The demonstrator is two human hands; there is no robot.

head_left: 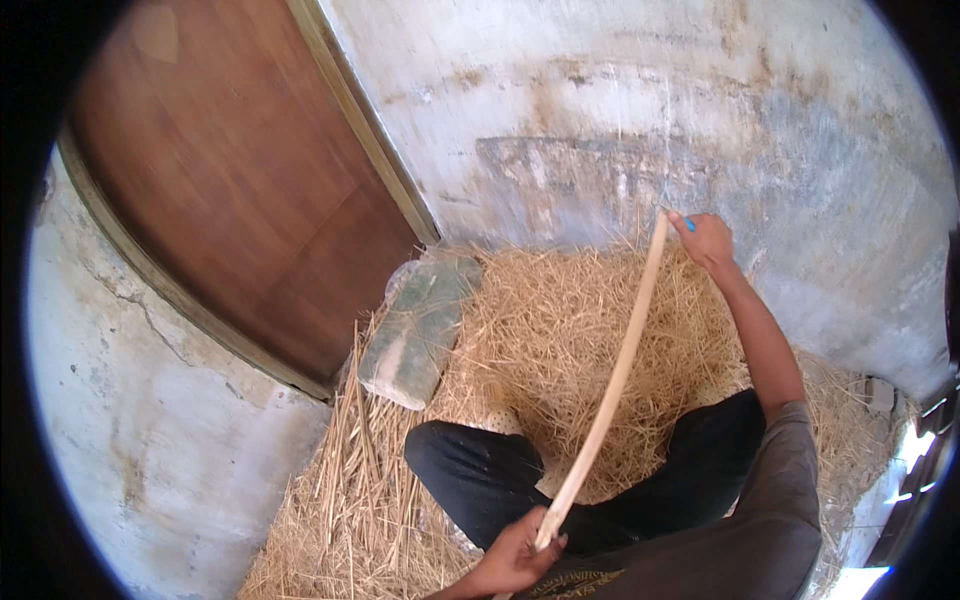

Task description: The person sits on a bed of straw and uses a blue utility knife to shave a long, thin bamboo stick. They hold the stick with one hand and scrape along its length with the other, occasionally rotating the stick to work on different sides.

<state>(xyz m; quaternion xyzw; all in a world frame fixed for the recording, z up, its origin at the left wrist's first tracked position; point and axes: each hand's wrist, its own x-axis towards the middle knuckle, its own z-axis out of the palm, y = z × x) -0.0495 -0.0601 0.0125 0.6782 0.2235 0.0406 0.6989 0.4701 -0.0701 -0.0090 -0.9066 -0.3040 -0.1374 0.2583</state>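
Observation:
A long, pale, slightly bowed strip of bamboo or wood (622, 365) slants across in front of me, from near my lap up toward the wall. My left hand (518, 556) is closed around its near end. At the far end, my right hand (706, 240) is closed with the arm stretched out. A small blue thing (690, 225), perhaps a tool's handle, shows between its fingers beside the strip's tip. The rest of the blue thing is hidden, and whether those fingers also grip the strip I cannot tell.
Thin shavings (560, 330) heap between and beyond my bent legs. Long thin sticks (355, 470) lie at the left. A greenish stone-like block (420, 325) rests by the brown wooden door (240, 190). A stained whitish wall (600, 110) stands close ahead.

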